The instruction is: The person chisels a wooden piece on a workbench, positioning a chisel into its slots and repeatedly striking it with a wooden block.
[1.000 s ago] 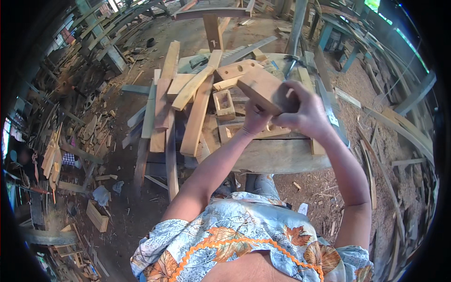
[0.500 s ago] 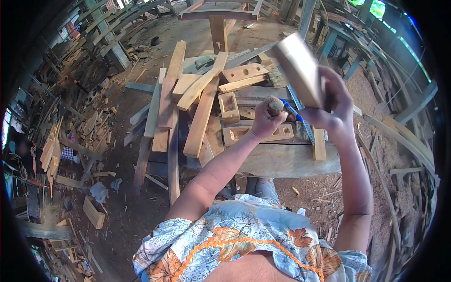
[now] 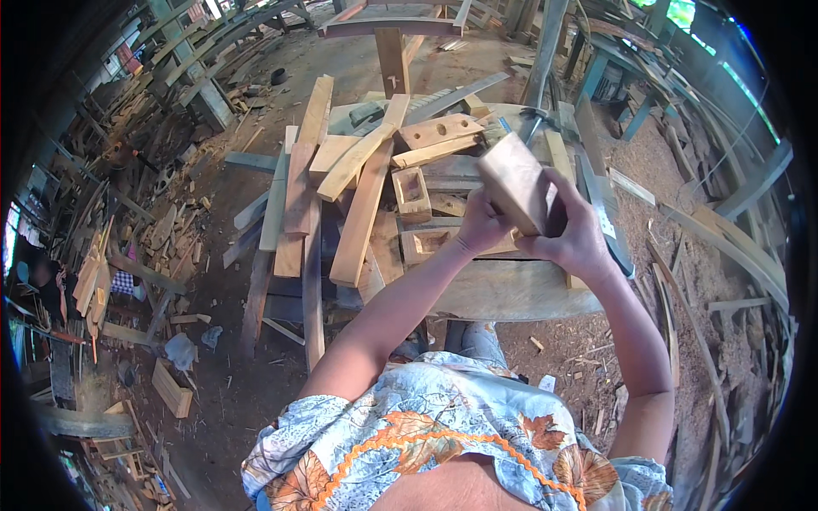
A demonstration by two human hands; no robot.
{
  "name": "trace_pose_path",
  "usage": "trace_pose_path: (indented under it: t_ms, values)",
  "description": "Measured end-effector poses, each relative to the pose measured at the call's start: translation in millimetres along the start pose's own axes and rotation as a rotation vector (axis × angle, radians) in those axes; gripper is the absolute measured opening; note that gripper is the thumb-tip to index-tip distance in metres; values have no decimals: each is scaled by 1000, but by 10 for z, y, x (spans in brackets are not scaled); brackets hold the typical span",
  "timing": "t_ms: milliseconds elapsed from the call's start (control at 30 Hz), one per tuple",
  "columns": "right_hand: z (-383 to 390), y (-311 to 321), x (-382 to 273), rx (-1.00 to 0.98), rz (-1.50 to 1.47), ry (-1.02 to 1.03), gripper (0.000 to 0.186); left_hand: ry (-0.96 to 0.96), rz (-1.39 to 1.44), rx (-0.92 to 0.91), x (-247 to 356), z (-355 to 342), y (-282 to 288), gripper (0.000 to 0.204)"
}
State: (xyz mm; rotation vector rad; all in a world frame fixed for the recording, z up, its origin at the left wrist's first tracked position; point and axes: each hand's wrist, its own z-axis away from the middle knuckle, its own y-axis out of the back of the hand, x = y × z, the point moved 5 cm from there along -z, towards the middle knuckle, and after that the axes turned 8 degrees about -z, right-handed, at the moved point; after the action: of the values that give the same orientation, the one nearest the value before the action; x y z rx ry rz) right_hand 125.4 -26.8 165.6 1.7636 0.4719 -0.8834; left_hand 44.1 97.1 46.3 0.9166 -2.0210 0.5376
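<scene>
My right hand [image 3: 573, 226] grips a thick wooden block [image 3: 514, 177] by its side, fingers wrapped round its right edge. The block is tilted over my left hand [image 3: 484, 223], whose fingers are curled closed. The block now covers the round wooden tool handle that showed in my left fist a moment earlier; its working end is hidden. Below my hands lies a mortised piece of wood [image 3: 423, 246] on the workbench [image 3: 503, 289]. Left of my left hand sits a short block with a rectangular recess [image 3: 412, 192].
Several planks [image 3: 362, 213] lie heaped on the bench's left. Behind are a board with round holes [image 3: 439, 130] and a hammer [image 3: 534, 119]. A handsaw [image 3: 603, 209] lies at the bench's right. Scrap wood [image 3: 170, 387] and shavings litter the floor; a wooden post [image 3: 545, 60] rises behind.
The wooden block in my right hand has come down and left, over my left fist. It hides the tool handle. The hammer and the saw behind have come into view.
</scene>
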Motion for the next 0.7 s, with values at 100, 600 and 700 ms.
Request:
trace_pose_path:
  t_ms: [100, 600, 700]
  values:
    - [-34, 90, 209, 53, -164, -52, 86, 123, 135, -3, -67, 32, 20, 19]
    - [192, 194, 670, 179, -689, -117, 79, 85, 117, 328, 48, -105, 421, 16]
    - [187, 183, 611, 178, -678, -87, 81, 57, 20, 237, 75, -67, 351, 14]
